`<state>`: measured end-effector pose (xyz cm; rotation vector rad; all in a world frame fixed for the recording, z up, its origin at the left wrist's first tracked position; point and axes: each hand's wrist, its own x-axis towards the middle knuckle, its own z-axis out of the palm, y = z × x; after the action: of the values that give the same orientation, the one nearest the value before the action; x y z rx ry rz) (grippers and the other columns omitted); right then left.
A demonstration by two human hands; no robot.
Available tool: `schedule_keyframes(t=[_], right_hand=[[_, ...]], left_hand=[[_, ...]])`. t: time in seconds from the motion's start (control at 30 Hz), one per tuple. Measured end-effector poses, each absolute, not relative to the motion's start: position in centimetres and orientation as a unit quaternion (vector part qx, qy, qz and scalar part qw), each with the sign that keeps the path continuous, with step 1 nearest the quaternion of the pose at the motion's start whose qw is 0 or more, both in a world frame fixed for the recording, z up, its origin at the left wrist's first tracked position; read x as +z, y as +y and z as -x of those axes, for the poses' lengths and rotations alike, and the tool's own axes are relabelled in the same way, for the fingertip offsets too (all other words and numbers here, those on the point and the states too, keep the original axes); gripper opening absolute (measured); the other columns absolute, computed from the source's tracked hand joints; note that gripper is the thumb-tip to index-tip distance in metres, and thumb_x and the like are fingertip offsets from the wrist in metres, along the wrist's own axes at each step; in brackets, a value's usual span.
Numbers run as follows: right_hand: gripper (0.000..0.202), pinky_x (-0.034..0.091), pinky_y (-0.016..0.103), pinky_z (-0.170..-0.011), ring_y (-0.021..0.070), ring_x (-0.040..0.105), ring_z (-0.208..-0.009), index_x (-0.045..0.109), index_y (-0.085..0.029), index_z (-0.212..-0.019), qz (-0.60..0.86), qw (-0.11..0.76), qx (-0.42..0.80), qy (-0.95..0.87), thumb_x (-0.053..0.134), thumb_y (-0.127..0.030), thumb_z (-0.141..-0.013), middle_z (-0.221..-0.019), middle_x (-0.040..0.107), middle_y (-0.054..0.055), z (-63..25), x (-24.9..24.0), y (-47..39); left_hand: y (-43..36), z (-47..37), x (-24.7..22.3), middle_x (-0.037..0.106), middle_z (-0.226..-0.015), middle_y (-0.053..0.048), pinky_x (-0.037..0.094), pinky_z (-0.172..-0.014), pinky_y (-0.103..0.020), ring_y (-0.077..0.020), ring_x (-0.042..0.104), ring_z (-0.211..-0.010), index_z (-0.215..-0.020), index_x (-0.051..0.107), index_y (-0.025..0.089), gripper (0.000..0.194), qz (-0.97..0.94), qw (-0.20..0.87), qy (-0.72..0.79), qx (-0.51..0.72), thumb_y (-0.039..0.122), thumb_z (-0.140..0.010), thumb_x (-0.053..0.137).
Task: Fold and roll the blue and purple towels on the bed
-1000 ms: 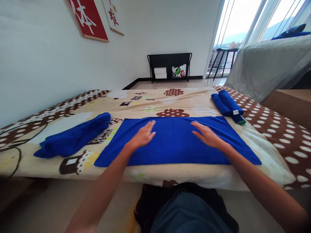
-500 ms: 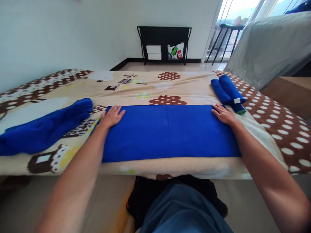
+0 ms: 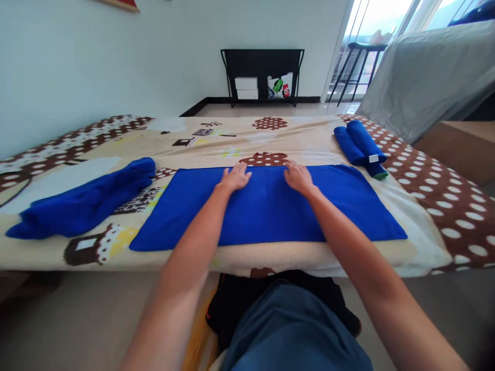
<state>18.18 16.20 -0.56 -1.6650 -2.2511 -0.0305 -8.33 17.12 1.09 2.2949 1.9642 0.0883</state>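
A blue cloth lies flat and wide on the patterned bedspread. On its far edge, left of the middle, rests my left hand, palm down with fingers spread. My right hand touches the far edge right of the middle, its fingers also apart. Neither hand grips anything. A loosely bunched blue cloth is to the left. Blue rolls with a white tag lie at the far right of the flat cloth.
Beyond the bed, a black rack holds white boxes and a printed bag. At the right are a cardboard box, a covered piece of furniture and a dark stool.
Both hands have moved inward along the far edge of the flat cloth, from near its corners towards its middle. The near corners of the cloth now show. The view has shifted slightly.
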Motion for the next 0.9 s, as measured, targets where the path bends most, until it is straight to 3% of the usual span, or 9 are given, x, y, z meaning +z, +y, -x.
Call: schedule_keyframes(t=[0.1, 0.17, 0.27, 0.4, 0.57, 0.73, 0.9], right_hand=[[0.063, 0.030, 0.034, -0.117, 0.0176, 0.037, -0.144, 0.044, -0.019, -0.148, 0.521, 0.156, 0.021, -0.839, 0.014, -0.050, -0.102, -0.154, 0.042, -0.005, -14.6, -1.4, 15.8], [0.063, 0.028, 0.036, -0.118, 0.0177, 0.033, -0.146, 0.045, -0.024, -0.148, 0.515, 0.151, 0.032, -0.843, 0.018, -0.056, -0.101, -0.156, 0.039, -0.007, -15.4, -1.9, 15.6], [0.060, 0.026, 0.041, -0.121, 0.0204, 0.032, -0.148, 0.047, -0.024, -0.148, 0.559, 0.150, 0.039, -0.814, 0.029, -0.057, -0.101, -0.158, 0.037, 0.001, -20.5, -2.2, 15.7], [0.059, 0.023, 0.049, -0.122, 0.0242, 0.030, -0.149, 0.044, -0.019, -0.150, 0.648, 0.144, 0.037, -0.747, 0.029, -0.051, -0.102, -0.158, 0.036, 0.009, -30.0, -2.3, 15.6], [0.061, 0.025, 0.044, -0.123, 0.0237, 0.031, -0.148, 0.042, -0.018, -0.152, 0.724, 0.130, 0.029, -0.677, 0.030, -0.051, -0.101, -0.158, 0.036, 0.007, -38.6, -2.6, 14.8], [0.062, 0.037, 0.050, -0.114, 0.0313, 0.046, -0.138, 0.048, -0.020, -0.148, 0.772, 0.121, 0.019, -0.624, 0.031, -0.054, -0.100, -0.152, 0.045, 0.010, -41.2, -2.9, 15.0], [0.056, 0.042, 0.054, -0.106, 0.0356, 0.054, -0.128, 0.058, -0.017, -0.139, 0.786, 0.129, -0.018, -0.604, 0.036, -0.047, -0.098, -0.142, 0.056, 0.016, -40.4, -3.0, 15.6]], left_hand=[[16.6, 4.4, -0.4, 0.021, -0.166, -0.004, 0.016, -0.122, -0.046, -0.0237, 0.017, -0.154, -0.158, 0.027, 0.025, 0.064, -0.792, 0.075, 0.605, 0.029, 0.054, -0.101, 0.024], [16.0, 4.3, -0.8, 0.018, -0.167, -0.004, 0.013, -0.123, -0.048, -0.0232, 0.014, -0.155, -0.159, 0.026, 0.026, 0.065, -0.792, 0.069, 0.606, 0.041, 0.056, -0.101, 0.022], [15.3, 7.4, -0.6, 0.017, -0.167, -0.007, 0.011, -0.122, -0.054, -0.0250, 0.014, -0.154, -0.159, 0.025, 0.024, 0.069, -0.762, 0.057, 0.642, 0.055, 0.059, -0.100, 0.019], [15.0, 14.2, 0.1, 0.018, -0.166, -0.011, 0.011, -0.120, -0.061, -0.0288, 0.015, -0.154, -0.159, 0.025, 0.018, 0.072, -0.709, 0.055, 0.700, 0.054, 0.059, -0.099, 0.017], [15.1, 20.4, -0.4, 0.016, -0.167, -0.008, 0.012, -0.121, -0.061, -0.0283, 0.013, -0.154, -0.159, 0.024, 0.021, 0.076, -0.658, 0.037, 0.751, 0.044, 0.063, -0.097, 0.015], [15.3, 21.5, -1.0, 0.017, -0.167, -0.007, 0.014, -0.121, -0.061, -0.0287, 0.015, -0.154, -0.159, 0.025, 0.023, 0.075, -0.652, 0.025, 0.756, 0.047, 0.064, -0.096, 0.015], [15.1, 21.2, -0.9, 0.017, -0.167, -0.006, 0.014, -0.121, -0.060, -0.0269, 0.015, -0.154, -0.159, 0.025, 0.023, 0.075, -0.651, 0.025, 0.758, 0.047, 0.063, -0.096, 0.014]])
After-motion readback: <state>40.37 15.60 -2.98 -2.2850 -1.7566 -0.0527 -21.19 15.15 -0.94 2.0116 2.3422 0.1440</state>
